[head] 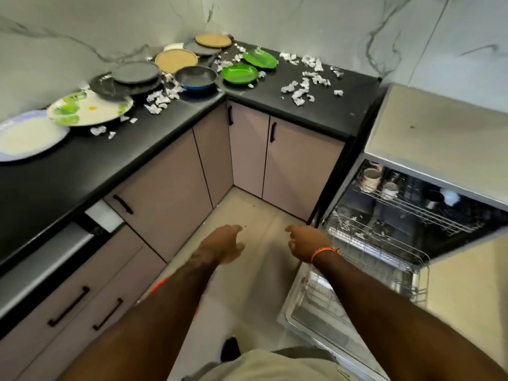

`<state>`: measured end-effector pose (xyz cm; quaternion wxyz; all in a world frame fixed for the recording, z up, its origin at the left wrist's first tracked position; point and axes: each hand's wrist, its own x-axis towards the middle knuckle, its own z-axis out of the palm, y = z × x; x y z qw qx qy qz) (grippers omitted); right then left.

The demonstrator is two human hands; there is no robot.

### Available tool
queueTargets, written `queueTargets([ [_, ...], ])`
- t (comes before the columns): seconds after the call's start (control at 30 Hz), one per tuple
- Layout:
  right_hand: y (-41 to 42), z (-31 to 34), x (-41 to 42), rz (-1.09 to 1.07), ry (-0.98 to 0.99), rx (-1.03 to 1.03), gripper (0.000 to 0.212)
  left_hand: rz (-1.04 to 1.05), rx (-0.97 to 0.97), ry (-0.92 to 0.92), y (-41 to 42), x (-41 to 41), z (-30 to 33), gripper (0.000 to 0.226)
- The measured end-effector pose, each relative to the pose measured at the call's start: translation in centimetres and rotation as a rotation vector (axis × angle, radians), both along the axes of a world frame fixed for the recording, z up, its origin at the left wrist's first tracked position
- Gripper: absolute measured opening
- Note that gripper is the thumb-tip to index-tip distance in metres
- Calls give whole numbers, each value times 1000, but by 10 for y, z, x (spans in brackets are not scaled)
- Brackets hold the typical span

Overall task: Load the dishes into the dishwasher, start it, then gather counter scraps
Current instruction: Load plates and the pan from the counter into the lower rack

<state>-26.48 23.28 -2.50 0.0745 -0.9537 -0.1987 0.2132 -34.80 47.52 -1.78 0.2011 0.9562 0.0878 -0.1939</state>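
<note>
Hands reach forward over the tiled floor, both holding nothing. Left hand [224, 244] has loosely spread fingers; right hand [308, 243], with an orange thread at the wrist, has relaxed fingers slightly curled.

To the right stands a dishwasher [439, 149] with its door [310, 306] dropped open. Its lower rack [371, 246] is pulled out, with a few white scraps caught in it. Mugs [371, 178] sit in the upper rack.

An L-shaped black counter [110, 155] runs along the left and back walls. Near its left edge lies a white plate [27, 136], touching a white plate with green leaf print [90, 108]. Further along sit dark grey plates [132, 78] in a stack, a tan plate [176, 60], and a blue pan [196, 78]. In the back corner another tan plate [213, 40] rests on a grey one. Two green plates [248, 67] lie just right of the corner. Torn white paper scraps [302, 86] are scattered across the counter, thickest toward its right end.
</note>
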Motion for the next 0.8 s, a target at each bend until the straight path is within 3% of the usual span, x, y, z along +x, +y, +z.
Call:
queueTargets([
  [0.33,68,7,100,-51,-40,39,44,-76,-42,-27,60,124,15,64],
  [0.8,102,28,372,-162,-88,176,41,-131,6,-199,99,408,31,70],
])
